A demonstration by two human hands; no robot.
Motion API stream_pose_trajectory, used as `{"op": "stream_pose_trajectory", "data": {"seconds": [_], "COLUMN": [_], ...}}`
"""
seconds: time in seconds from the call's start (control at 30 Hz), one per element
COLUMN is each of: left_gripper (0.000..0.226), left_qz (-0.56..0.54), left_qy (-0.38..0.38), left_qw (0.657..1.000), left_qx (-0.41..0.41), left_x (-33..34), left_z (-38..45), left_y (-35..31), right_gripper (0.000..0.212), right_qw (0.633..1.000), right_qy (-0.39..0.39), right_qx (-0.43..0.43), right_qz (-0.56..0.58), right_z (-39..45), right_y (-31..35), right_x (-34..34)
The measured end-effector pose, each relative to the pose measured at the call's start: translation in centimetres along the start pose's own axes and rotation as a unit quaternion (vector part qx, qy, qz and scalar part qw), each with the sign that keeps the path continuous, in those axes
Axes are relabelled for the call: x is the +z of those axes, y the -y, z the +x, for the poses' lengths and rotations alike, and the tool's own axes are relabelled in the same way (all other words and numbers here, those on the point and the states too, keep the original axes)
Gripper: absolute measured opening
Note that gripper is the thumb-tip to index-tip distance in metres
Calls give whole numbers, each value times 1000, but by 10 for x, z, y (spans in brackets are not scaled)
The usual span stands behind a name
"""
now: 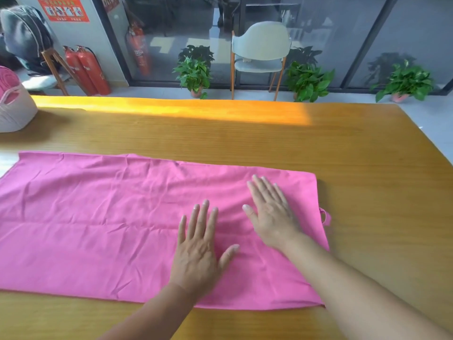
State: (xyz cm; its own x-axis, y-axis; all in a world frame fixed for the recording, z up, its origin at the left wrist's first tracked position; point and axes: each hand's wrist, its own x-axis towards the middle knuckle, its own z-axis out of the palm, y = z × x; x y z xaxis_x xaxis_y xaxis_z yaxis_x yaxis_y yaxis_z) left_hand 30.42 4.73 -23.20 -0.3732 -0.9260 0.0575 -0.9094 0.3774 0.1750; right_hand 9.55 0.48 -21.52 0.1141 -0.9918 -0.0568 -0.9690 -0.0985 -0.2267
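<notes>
We had the pink towel (110, 217) spread flat on the wooden table (367, 155), long side running left-right, with a small loop (325, 217) sticking out at its right edge. Left hand (198, 251) lay palm-down on the towel, fingers straight and spread, grasping nothing. Right hand (272, 212) was also flat on the cloth, nearer the right edge, fingers extended, nothing pinched. A woven basket (14, 114) holding pink fabric sat at the far left corner.

Pink towel (98, 217): matt, creased cloth. Table (245, 133): glossy wood.
</notes>
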Motion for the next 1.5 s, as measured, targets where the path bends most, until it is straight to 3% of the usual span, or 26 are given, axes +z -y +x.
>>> {"op": "stream_pose_trajectory", "data": {"seconds": [0.07,0.13,0.27,0.37,0.57,0.73,0.87,0.93,1.0,1.1,1.17,1.23,1.3,1.4,1.5], "left_gripper": [90,95,108,110,111,91,97,98,97,91,86,83,68,43,37], "left_qz": [8,16,19,26,-8,-37,2,6,-6,-49,-75,-110,-149,-140,-96], "left_qy": [14,39,53,55,63,49,75,84,87,56,38,32,12,-27,-13], "left_qw": [999,998,998,996,989,998,997,996,996,994,986,976,962,939,944], "left_qx": [-39,-37,8,65,136,15,18,19,25,82,141,185,230,312,316], "left_x": [0,4,3,1,4,-1,7,6,5,6,8,8,8,13,20], "left_z": [7,7,3,2,0,19,25,24,23,19,12,3,-8,-24,-30], "left_y": [10,17,20,22,23,11,13,15,12,-13,-42,-74,-96,-115,-120], "right_gripper": [68,67,80,77,70,66,77,80,74,46,25,18,28,39,33], "right_qw": [996,990,994,996,994,999,999,999,993,960,933,901,879,877,896], "right_qy": [13,47,55,49,75,-7,26,0,-76,-201,-221,-180,-62,95,100], "right_qx": [-91,-130,-73,-5,31,0,-28,19,85,145,214,321,400,400,380], "right_qz": [17,4,-59,-79,-71,43,-36,-26,31,134,186,231,252,249,205], "right_z": [-15,-21,13,40,53,15,-28,-31,-40,-76,-104,-131,-156,-186,-198], "right_y": [31,38,-15,-55,-54,3,-13,-41,-57,-65,-60,-60,-61,-52,-42], "right_x": [11,22,10,-1,-4,5,19,10,-5,-22,-33,-41,-46,-48,-46]}}
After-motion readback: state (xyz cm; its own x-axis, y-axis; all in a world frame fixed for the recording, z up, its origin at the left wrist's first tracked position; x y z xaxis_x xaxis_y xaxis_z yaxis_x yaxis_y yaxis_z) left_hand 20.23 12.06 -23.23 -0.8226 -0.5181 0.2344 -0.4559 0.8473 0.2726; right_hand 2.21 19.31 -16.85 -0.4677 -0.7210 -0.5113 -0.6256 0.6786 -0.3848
